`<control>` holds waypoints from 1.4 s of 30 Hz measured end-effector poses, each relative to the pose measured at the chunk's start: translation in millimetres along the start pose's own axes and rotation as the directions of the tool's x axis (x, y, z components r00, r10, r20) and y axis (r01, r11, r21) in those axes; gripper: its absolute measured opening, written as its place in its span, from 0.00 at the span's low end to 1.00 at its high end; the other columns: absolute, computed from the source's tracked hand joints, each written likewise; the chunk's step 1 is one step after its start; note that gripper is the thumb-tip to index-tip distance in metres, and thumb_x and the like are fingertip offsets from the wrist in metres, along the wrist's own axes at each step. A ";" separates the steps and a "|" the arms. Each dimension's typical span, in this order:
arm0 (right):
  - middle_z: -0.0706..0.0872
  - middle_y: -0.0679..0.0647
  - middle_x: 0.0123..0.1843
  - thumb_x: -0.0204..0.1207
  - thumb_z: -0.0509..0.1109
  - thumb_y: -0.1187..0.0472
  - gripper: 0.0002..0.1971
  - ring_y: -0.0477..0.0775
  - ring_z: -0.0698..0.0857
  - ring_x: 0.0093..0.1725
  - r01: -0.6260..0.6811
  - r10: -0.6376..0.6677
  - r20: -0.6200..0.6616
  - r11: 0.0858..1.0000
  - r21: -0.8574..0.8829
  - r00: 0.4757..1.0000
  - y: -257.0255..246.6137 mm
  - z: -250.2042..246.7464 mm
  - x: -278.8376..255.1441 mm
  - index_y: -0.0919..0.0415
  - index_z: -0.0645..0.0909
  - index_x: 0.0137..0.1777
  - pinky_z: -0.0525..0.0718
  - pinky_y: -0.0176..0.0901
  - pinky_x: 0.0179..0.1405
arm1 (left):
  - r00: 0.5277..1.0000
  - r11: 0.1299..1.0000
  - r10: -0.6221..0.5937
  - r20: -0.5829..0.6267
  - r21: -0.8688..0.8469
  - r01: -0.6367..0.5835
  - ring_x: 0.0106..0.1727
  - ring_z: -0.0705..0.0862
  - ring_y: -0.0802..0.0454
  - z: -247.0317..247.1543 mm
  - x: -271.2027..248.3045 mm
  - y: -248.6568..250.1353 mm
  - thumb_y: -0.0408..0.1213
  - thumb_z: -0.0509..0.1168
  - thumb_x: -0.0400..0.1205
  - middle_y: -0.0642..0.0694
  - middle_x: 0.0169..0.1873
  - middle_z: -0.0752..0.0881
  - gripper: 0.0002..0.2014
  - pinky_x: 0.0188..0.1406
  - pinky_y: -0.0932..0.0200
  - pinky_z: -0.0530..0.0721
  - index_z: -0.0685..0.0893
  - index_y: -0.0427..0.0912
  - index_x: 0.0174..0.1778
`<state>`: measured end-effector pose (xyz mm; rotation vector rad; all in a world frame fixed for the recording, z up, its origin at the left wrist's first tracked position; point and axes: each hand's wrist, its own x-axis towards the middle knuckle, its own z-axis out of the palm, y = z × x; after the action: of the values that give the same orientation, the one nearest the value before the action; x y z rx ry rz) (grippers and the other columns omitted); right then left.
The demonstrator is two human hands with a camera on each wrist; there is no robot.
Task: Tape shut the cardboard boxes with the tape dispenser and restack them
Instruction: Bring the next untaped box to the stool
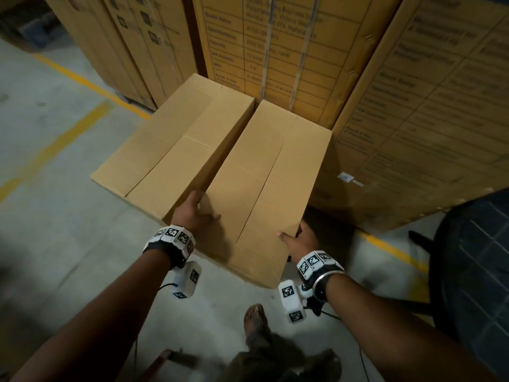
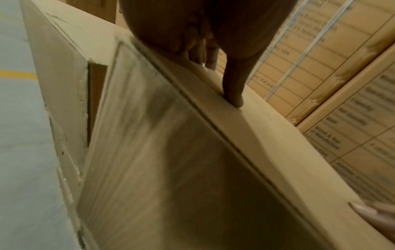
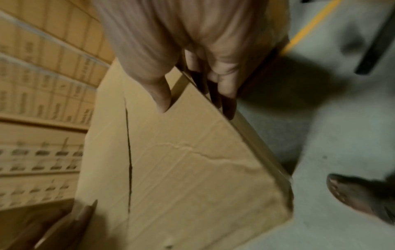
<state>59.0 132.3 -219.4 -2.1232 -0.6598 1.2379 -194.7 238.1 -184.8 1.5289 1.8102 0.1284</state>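
Observation:
I hold a plain cardboard box (image 1: 261,188) off the floor, and the seam between its top flaps carries no tape. My left hand (image 1: 197,209) grips its left edge, with the thumb (image 2: 233,94) on top and the fingers down the side wall (image 2: 171,160). My right hand (image 1: 298,239) grips the near right edge, thumb (image 3: 162,101) on the top face (image 3: 192,160) and fingers (image 3: 226,104) against the side. A second cardboard box (image 1: 170,150) sits lower, right beside it on the left, its flaps closed without tape. No tape dispenser is clearly in view.
Tall printed cartons (image 1: 275,51) stand close behind and to the right (image 1: 427,106). A black chair (image 1: 473,271) is at the right edge. My foot (image 1: 256,318) is on the grey floor, which has yellow lines (image 1: 63,139). A blurred reddish object (image 1: 170,357) lies near the bottom edge.

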 end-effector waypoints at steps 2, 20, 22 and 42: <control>0.91 0.52 0.61 0.74 0.84 0.57 0.24 0.59 0.89 0.62 0.020 -0.021 -0.017 1.000 -0.020 1.000 0.3 -8.2 -5.3 0.51 0.85 0.69 0.87 0.59 0.67 | 1.000 1.000 -0.007 -0.013 0.018 0.007 0.69 0.79 0.38 -2.9 -12.0 8.0 0.49 0.78 0.73 0.42 0.68 0.81 0.37 0.62 0.52 0.76 0.70 0.47 0.76; 0.89 0.52 0.62 0.71 0.86 0.60 0.26 0.57 0.86 0.63 0.277 -0.270 -0.080 0.957 0.089 0.960 64.1 -236.2 -169.3 0.57 0.83 0.68 0.83 0.54 0.70 | 0.971 0.977 0.208 -0.120 -0.022 -0.212 0.74 0.75 0.40 39.7 -281.3 134.1 0.45 0.76 0.77 0.41 0.75 0.76 0.38 0.70 0.51 0.73 0.68 0.42 0.81; 0.89 0.53 0.65 0.69 0.87 0.59 0.29 0.59 0.86 0.67 0.298 -0.287 -0.116 0.951 0.086 0.951 82.9 -274.4 -187.9 0.57 0.82 0.70 0.83 0.58 0.73 | 0.965 0.967 0.239 -0.111 -0.064 -0.247 0.73 0.76 0.39 59.5 -314.2 153.4 0.44 0.78 0.75 0.40 0.73 0.78 0.37 0.70 0.50 0.74 0.71 0.41 0.78; 0.88 0.57 0.68 0.73 0.84 0.67 0.29 0.63 0.84 0.70 0.109 -0.054 -0.487 0.990 0.086 0.872 256.4 -604.9 -270.8 0.59 0.80 0.73 0.81 0.56 0.72 | 0.844 0.845 0.511 0.164 -0.277 -0.458 0.57 0.85 0.40 331.1 -461.7 373.1 0.34 0.81 0.69 0.44 0.55 0.88 0.23 0.64 0.42 0.83 0.81 0.44 0.58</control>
<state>506.5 -373.6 1.5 -2.1648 -0.4383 0.6328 304.3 -189.2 -10.4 1.7258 1.1467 0.3743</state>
